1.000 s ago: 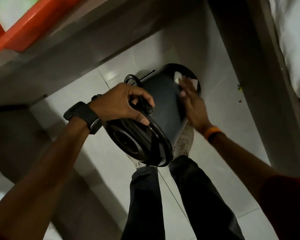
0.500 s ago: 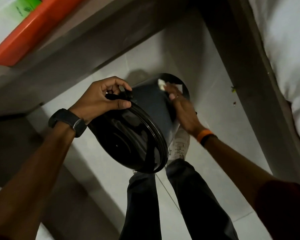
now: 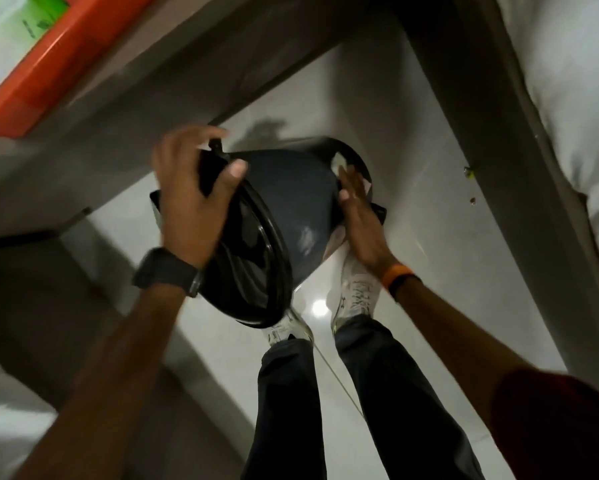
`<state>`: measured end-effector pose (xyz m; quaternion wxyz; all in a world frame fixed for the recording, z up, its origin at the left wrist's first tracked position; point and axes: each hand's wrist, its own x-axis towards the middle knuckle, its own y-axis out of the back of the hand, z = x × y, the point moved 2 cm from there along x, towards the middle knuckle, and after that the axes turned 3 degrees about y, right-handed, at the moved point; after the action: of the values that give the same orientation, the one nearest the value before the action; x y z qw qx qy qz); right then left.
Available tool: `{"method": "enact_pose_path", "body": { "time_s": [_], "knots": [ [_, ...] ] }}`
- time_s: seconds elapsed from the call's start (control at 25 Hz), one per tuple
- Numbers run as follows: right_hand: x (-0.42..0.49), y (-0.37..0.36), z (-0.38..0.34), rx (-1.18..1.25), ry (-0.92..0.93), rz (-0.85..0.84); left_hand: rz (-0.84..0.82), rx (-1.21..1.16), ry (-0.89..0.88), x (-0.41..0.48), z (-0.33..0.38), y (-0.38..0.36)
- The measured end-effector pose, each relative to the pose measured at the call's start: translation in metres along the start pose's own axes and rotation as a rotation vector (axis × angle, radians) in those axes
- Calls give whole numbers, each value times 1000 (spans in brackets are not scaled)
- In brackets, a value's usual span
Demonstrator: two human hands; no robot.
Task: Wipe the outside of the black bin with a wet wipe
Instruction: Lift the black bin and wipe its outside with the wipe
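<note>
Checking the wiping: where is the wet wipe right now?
In the head view, right of centre: the wet wipe lies under the right hand, against the black bin near its far end.

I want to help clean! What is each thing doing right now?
black bin: tipped sideways, held off the floor.
wet wipe: pressed against the bin.
left hand: gripping the bin's rim.
right hand: flat on the wipe.
orange tray: resting on the ledge.

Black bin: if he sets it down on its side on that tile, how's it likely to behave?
The black bin looks round and tapered, so it would probably roll in a curve. Its glossy wall and the shiny floor tile suggest it could slide easily. The left hand holds it up by the rim, so it is likely light.
</note>
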<state>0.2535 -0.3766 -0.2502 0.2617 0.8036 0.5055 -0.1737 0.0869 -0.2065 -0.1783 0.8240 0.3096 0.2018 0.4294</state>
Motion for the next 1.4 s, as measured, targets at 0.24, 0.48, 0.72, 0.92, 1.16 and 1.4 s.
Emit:
{"method": "enact_pose_path", "body": {
  "time_s": [0.24, 0.48, 0.72, 0.92, 1.16, 1.4],
  "knots": [
    [14, 3, 0, 124, -201, 21, 41, 344, -377, 2, 34, -28],
    [-76, -40, -31, -195, 461, -278, 22, 201, -49, 14, 35, -29],
    [26, 1, 2, -159, -52, -14, 5, 96, 20, 5, 39, -31],
    [-98, -42, -39, -34, 334, -265, 87, 105, 171, 9, 43, -27],
    [11, 2, 17, 29, -67, 22, 105, -74, 180, 48, 45, -17],
    [24, 18, 4, 104, -179, -23, -107, 490, -402, -10, 57, -47]
  ]
}}
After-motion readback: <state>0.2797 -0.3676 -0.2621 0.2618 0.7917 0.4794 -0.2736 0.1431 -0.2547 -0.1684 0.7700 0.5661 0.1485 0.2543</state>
